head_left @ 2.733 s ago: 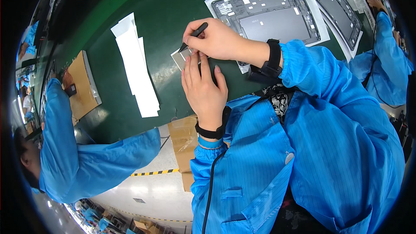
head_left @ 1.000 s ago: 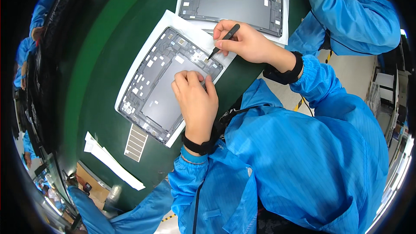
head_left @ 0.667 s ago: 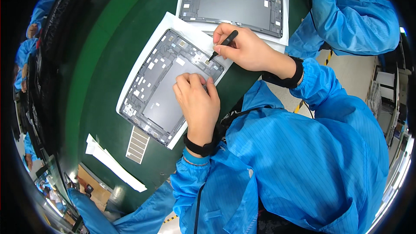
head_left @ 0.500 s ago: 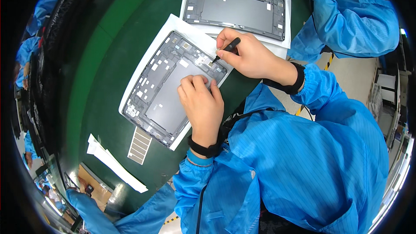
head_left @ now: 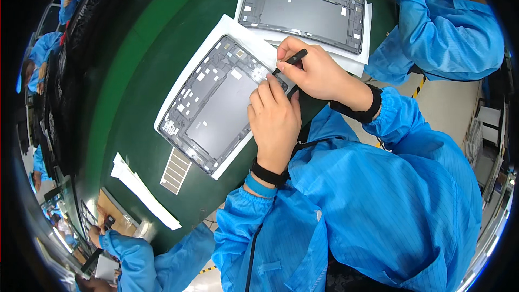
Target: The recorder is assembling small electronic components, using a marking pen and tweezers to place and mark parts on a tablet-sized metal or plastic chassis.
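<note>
A dark grey tablet housing [head_left: 220,113] with small white pads lies slanted on a white sheet [head_left: 227,26]. My right hand [head_left: 316,73] grips slim black tweezers [head_left: 295,57], pointing down at the housing's upper right edge. Their tip is hidden near my left fingertips. My left hand [head_left: 274,119] rests over the right edge of the housing, fingers stretched out and touching it close to the tip, thumb apart. Whether a small piece lies under those fingertips cannot be seen.
Another tablet housing [head_left: 303,11] lies beyond on white sheets. On the green table [head_left: 130,130] are a card of grey strips [head_left: 175,170] and folded white paper strips [head_left: 143,192]. Co-workers in blue sit at the right [head_left: 448,38] and lower left [head_left: 140,259].
My left hand has slid up and right along the housing, bringing its fingertips to the tweezers' tip. My right hand stays near the same corner. The view has shifted slightly.
</note>
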The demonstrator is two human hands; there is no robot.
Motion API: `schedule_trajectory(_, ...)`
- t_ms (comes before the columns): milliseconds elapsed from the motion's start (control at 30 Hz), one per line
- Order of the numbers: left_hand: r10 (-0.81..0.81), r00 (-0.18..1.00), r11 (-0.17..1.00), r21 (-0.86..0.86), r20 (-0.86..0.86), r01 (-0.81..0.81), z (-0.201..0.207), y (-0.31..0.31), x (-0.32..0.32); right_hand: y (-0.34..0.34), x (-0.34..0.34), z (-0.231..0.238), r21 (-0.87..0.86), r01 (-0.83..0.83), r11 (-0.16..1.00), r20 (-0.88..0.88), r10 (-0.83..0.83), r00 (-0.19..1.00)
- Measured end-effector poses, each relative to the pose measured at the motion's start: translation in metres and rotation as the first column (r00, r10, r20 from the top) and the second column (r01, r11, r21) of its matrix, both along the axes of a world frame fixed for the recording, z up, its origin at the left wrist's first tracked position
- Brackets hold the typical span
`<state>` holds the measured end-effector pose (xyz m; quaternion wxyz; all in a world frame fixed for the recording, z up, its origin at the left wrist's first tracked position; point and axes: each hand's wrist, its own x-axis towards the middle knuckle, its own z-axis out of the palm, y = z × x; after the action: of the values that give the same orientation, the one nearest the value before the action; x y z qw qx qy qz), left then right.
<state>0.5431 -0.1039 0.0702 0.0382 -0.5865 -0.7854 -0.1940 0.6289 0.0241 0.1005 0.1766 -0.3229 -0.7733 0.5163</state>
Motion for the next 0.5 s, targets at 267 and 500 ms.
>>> schedule_trajectory(267, 0.019, 0.995, 0.993, -0.116, -0.094, -0.03, 0.003, 0.007, 0.004, 0.005, 0.002, -0.014, 0.045, 0.008, 0.999, -0.09, -0.004, 0.996)
schedule_trajectory(500, 0.165, 0.985, 0.978, 0.124, 0.05, -0.17, 0.012, -0.034, -0.023, 0.002, 0.008, -0.006, 0.041, 0.19, 0.981, -0.456, -0.151, 0.877)
